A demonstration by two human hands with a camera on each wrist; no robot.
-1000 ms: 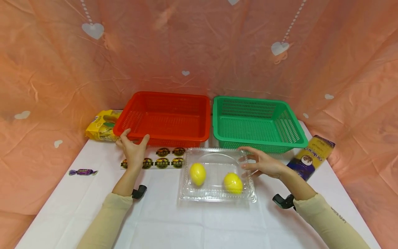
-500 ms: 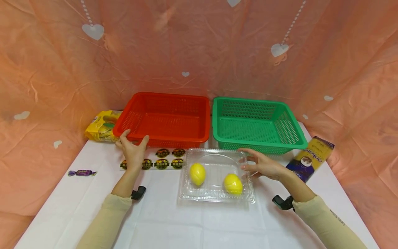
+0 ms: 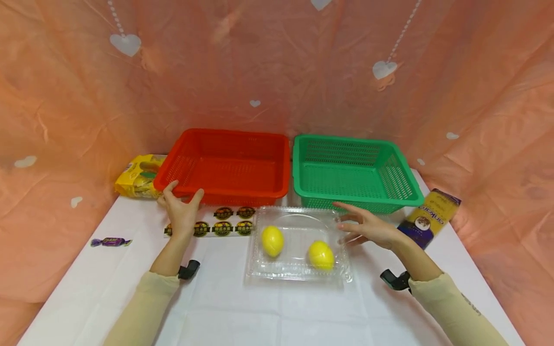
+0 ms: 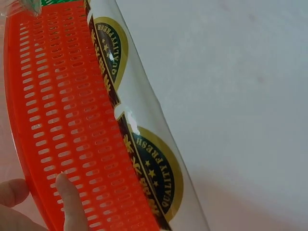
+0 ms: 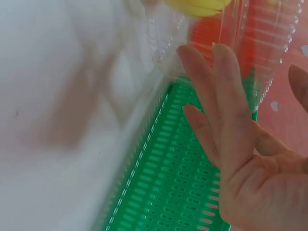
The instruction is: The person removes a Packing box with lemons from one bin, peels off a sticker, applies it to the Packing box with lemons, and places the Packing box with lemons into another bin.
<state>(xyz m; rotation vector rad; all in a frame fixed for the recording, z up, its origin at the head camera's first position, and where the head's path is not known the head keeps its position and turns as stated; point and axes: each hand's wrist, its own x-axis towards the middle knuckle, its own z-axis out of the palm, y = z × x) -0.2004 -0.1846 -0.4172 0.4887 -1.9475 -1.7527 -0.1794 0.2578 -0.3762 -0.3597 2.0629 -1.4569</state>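
In the head view, a clear plastic clamshell box with its lid down lies mid-table. Inside it are two yellow lemons. My right hand is at the box's right side, fingers spread and pointing at its wall, nothing held. The right wrist view shows those straight fingers overlapping the clear plastic. On the left, my left hand is at the front left corner of a red basket. Its thumb lies against the basket's slotted front wall in the left wrist view, with a fingertip at the rim.
A green basket stands right of the red one. Fruit stickers lie on a sheet before the red basket. A yellow packet and a purple wrapped candy are left; a gold and blue pack is right. A curtain hangs behind.
My right hand has eased slightly to the right, away from the clamshell box. The left hand stays at the red basket's corner. The head view has shifted a little.
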